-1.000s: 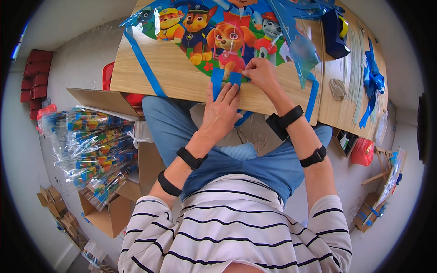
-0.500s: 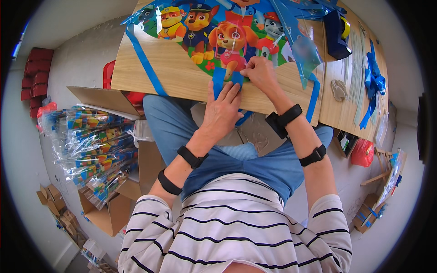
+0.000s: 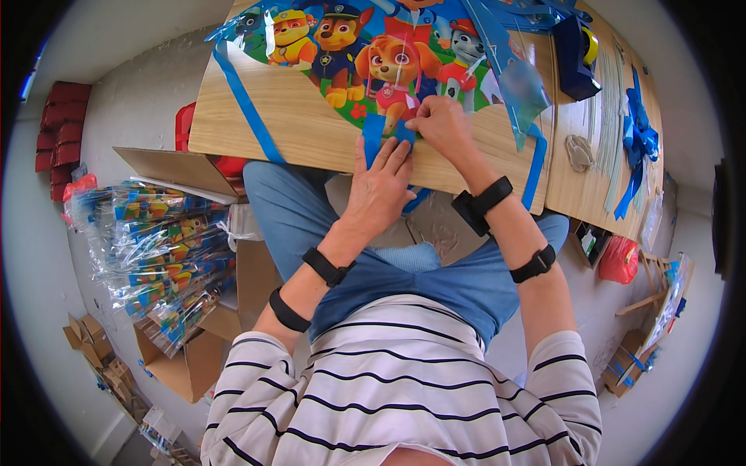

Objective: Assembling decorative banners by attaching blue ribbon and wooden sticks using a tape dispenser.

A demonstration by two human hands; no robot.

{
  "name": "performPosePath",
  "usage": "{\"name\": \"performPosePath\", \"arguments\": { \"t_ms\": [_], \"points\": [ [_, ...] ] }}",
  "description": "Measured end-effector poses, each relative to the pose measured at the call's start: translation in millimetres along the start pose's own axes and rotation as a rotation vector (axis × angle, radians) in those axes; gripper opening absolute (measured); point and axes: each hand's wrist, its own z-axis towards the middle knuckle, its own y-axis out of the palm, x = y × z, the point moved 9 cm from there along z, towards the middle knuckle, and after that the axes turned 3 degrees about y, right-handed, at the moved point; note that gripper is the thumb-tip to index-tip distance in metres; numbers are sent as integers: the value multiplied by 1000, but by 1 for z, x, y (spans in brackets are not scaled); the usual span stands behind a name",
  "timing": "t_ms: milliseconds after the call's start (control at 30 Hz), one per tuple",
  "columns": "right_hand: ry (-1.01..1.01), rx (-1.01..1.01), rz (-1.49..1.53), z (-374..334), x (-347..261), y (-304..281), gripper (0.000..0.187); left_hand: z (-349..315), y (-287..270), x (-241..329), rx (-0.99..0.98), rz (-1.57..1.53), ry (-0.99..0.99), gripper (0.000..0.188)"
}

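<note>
A kite-like plastic sheet (image 3: 336,66) printed with cartoon dogs lies over the far part of the wooden table, its lower edge pointing toward me. Two short blue ribbon ends (image 3: 373,130) come off that lower edge. My left hand (image 3: 377,190) lies over them at the table's near edge, fingers stretched out and pressing down. Just to the right, my right hand (image 3: 441,128) is closed in a pinch by the sheet's lower tip. Whatever is between its fingertips is too small or hidden to make out. Longer blue ribbons (image 3: 247,105) hang from the sheet's sides.
A dark blue tape dispenser (image 3: 573,58) with yellow tape stands right of the sheet. Beyond it lie thin pale rods (image 3: 610,116) and a blue ribbon bundle (image 3: 639,132). Bagged printed sheets (image 3: 167,245) lean in an open cardboard box (image 3: 183,369) at left.
My right hand has shifted very slightly left along the sheet's lower edge, still pinched. My left hand stays in place on the ribbon ends.
</note>
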Motion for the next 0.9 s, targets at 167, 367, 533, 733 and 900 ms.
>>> {"name": "performPosePath", "arguments": {
  "t_ms": [167,367,533,733,900],
  "points": [
    [30,12,-34,0,0,0,24,2,0,3,2,9,3,64],
    [4,36,-45,-1,1,1,24,9,-5,1,23,-19,-41,66],
    [-20,62,-50,-1,0,2,24,11,4,-6,16,75,-54,68],
    [8,7,56,10,11,0,22,14,6,-3,6,99,-49,70],
    [-12,32,-88,1,-6,-5,22,14,6,-5,-24,109,-80,68]
  ]
}}
